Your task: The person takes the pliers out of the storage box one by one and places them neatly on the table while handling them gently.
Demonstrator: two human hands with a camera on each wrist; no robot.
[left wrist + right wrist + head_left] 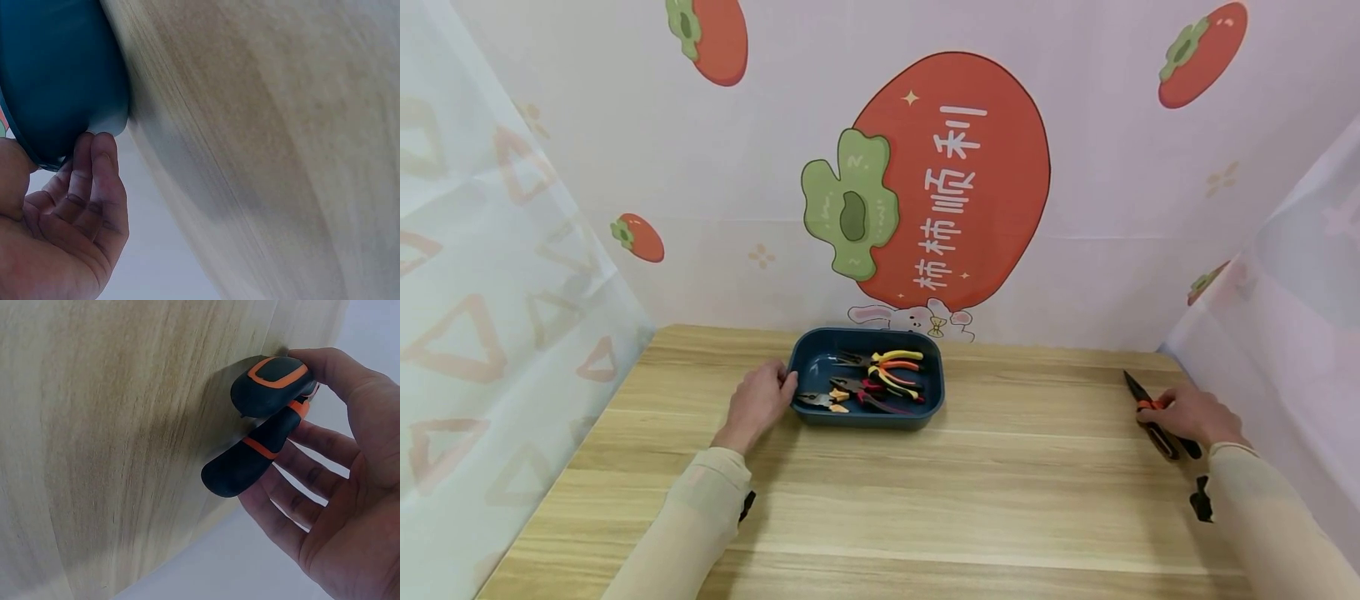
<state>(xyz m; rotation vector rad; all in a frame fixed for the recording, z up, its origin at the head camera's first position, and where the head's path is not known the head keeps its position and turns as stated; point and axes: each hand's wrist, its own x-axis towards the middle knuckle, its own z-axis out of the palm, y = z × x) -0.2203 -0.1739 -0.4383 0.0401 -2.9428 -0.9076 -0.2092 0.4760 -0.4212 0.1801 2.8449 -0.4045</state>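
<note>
A dark blue rectangular tray [865, 422] stands at the back of the table, and my left hand [760, 402] holds its left end. In the left wrist view, the thumb of the left hand [69, 231] is at the tray's rim and the fingertips touch its outer wall [69, 75]. Far to the right, my right hand [1197, 414] grips pointed-nose pliers [1138, 390] with black and orange handles, their tip facing the back wall. The right wrist view shows the thumb and fingers of the right hand [350, 481] around the handles [240, 465].
Inside the tray lie several pliers: one with yellow and orange handles [898, 357], others with red and black handles [880, 403] or short yellowish ones [838, 395]. The wooden table [970, 500] meets a printed cloth backdrop [1075, 283] behind and at both sides.
</note>
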